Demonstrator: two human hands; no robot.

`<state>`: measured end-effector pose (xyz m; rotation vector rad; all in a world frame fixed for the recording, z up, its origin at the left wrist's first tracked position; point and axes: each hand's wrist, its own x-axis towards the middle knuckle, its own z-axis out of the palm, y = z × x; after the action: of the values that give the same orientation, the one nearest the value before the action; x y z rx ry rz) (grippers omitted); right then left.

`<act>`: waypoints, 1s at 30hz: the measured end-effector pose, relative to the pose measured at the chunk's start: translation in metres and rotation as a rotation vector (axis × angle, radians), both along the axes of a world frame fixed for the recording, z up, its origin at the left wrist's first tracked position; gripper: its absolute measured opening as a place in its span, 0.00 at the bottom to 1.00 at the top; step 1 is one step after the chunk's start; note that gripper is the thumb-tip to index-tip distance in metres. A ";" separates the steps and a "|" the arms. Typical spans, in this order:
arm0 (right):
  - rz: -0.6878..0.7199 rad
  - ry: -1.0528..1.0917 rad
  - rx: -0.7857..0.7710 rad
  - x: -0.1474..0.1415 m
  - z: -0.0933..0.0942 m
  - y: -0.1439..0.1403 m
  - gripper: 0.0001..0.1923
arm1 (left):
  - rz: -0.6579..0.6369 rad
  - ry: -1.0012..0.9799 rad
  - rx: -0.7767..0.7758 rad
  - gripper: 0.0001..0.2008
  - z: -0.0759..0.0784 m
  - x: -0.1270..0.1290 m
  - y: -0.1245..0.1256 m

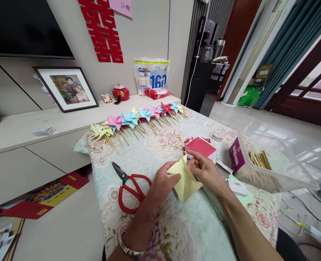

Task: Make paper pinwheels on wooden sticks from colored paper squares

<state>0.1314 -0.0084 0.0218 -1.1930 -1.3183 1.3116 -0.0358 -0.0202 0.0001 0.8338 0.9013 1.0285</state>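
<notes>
your left hand (162, 185) and right hand (205, 170) both grip the yellow paper square (186, 179), partly folded, held just above the desk (176, 224) near its middle. your left fingers are closed over the paper's left edge, thumb on top; your right fingers (194, 156) pinch the upper corner, closed tight on it. just left of your left hand lie the red-handled scissors (130, 190), blades pointing away from you, apart from the paper. just beyond your right hand sits a stack of coloured paper squares (200, 146), red on top. to the right stands a clear plastic box (269, 159) holding wooden sticks (259, 161). along the far side of the desk lies a row of finished paper pinwheels (138, 119) on sticks, yellow, pink, blue and red, well apart from your hands.
</notes>
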 end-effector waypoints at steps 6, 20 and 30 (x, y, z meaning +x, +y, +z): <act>0.012 0.039 -0.019 0.004 -0.002 0.002 0.30 | 0.033 -0.085 -0.037 0.27 -0.003 0.000 0.000; 0.122 0.018 -0.032 0.003 -0.001 -0.001 0.32 | 0.241 0.088 0.023 0.23 -0.004 -0.005 0.004; 0.063 -0.126 0.081 0.002 -0.003 -0.001 0.24 | 0.184 -0.089 -0.029 0.21 0.000 -0.003 0.003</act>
<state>0.1331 -0.0095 0.0185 -1.2022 -1.4963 1.2313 -0.0391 -0.0168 0.0004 0.6844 0.9273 1.2001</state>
